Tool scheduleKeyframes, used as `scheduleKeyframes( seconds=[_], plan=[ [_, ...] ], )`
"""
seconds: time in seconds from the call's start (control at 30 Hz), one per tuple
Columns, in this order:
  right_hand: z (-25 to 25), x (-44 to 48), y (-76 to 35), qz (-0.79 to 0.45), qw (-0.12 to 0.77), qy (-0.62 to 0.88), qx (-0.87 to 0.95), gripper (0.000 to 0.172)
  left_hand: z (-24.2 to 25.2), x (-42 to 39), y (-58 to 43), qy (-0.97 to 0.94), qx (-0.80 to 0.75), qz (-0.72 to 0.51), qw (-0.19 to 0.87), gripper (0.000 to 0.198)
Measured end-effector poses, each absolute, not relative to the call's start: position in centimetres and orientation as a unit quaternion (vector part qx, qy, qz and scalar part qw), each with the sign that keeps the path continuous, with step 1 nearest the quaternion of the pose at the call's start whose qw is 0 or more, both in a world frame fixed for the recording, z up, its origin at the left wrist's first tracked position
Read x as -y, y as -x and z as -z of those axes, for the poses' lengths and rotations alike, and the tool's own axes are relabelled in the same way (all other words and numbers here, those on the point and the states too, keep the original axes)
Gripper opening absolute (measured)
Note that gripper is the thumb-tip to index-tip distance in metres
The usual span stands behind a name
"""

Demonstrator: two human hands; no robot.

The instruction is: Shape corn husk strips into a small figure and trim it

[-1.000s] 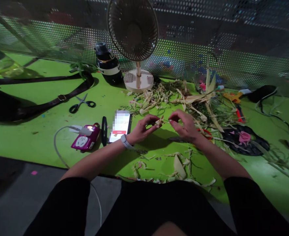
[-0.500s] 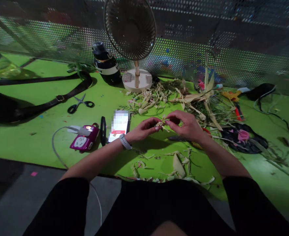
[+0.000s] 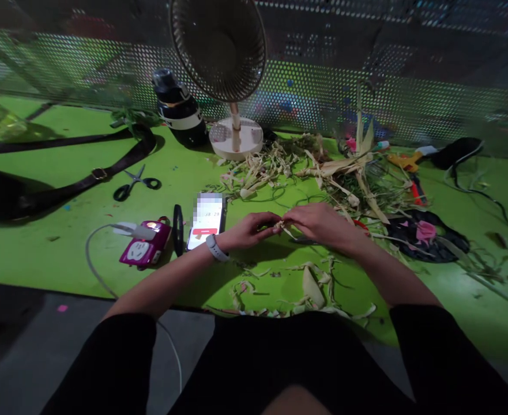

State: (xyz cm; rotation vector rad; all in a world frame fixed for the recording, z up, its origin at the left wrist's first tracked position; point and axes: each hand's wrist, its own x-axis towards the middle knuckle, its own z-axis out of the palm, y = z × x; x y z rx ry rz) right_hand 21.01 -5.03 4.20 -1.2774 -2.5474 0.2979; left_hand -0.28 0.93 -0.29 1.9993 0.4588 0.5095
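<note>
Between my two hands is a small bundle of dried corn husk strips (image 3: 283,226), partly hidden by fingers. My left hand (image 3: 256,229), with a pale watch on its wrist, pinches the bundle from the left. From the right, my right hand (image 3: 316,223) has its fingers closed on the same bundle. A pale strip end hangs down below the fingertips. On the green table (image 3: 219,282) under them lie loose husk scraps (image 3: 312,286). A dark tool, partly covered by my right hand, lies just beneath it.
A lit phone (image 3: 209,216), a purple socket block (image 3: 146,245) and scissors (image 3: 136,183) lie left. Behind stand a fan (image 3: 235,138) and a black bottle (image 3: 182,118). Husk pieces (image 3: 262,170) pile at the back. A yellow glue gun (image 3: 405,161) and black bag (image 3: 448,242) are right.
My right hand has turned and moved in closer to my left hand, its fingers now covering more of the husk bundle. The whole view has shifted slightly.
</note>
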Motion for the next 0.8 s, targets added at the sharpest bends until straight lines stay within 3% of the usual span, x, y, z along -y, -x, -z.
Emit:
scheduleKeyframes(
  seconds=[0.13,0.3,0.4,0.57,0.63,0.73,0.8],
  plan=[
    [-4.1,5.0,-20.5,-0.105,0.120,0.501,0.850,0.025,0.1,-1.2,0.4,-0.849,-0.183,-0.207,0.449,0.032],
    [-4.7,5.3,-20.3,-0.063,0.084,0.453,0.886,0.022,-0.1,-1.3,0.5,-0.845,-0.173,-0.169,0.477,0.029],
    [-4.6,5.4,-20.1,-0.067,0.068,0.478,0.873,0.022,-0.2,-1.3,0.5,-0.872,-0.155,-0.170,0.433,0.027],
    [-3.5,4.1,-20.5,-0.320,0.190,0.547,0.750,0.010,-0.5,-0.9,0.6,-0.890,-0.108,-0.215,0.388,0.023],
    [-3.5,3.7,-20.9,-0.363,0.244,0.563,0.702,0.009,-0.6,-0.9,0.6,-0.876,-0.101,-0.245,0.402,0.023],
    [-4.4,4.0,-21.3,-0.255,0.324,0.541,0.733,0.015,-0.6,-1.0,0.6,-0.870,-0.111,-0.254,0.408,0.024],
    [-5.2,4.6,-21.3,-0.151,0.311,0.485,0.803,0.021,-0.4,-1.1,0.5,-0.874,-0.118,-0.244,0.404,0.025]
  ],
)
